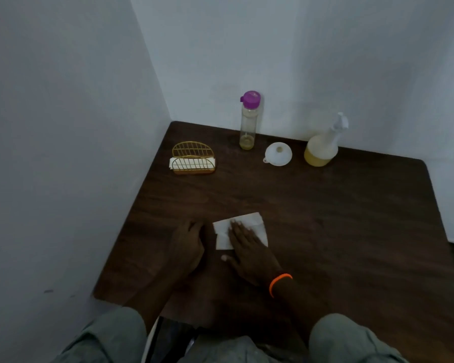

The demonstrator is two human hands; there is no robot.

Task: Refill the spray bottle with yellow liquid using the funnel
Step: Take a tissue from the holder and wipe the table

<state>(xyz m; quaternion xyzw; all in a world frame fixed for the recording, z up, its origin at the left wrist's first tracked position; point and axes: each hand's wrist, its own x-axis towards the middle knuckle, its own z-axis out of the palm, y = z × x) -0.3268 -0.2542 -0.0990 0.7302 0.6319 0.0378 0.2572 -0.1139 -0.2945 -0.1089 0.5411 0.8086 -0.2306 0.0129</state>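
Pressing flat on a white paper napkin [240, 230], the right hand [249, 248] lies near the front of the dark wooden table [351, 231], with its fingers stretched out and close together on the paper and an orange band [279, 282] on the wrist. Just beside it, the left hand [188, 246] rests on the bare wood with its fingers curled loosely; it holds nothing, as far as I can see.

I judge this to be the wiping step at the end: the spray bottle [323, 145] stands upright at the back right with its trigger head on and yellow liquid in the lower part. The white funnel [278, 154] sits on the table between the 2 bottles, mouth up, touching neither. The clear bottle with the purple cap [248, 121] stands closed by the wall and looks almost empty. At the back left, a gold wire napkin holder [193, 159] keeps more napkins.

The next move probably calls for sliding the napkin over any wet spot, then lifting it away. Whether there is a spill under the paper, I cannot tell.
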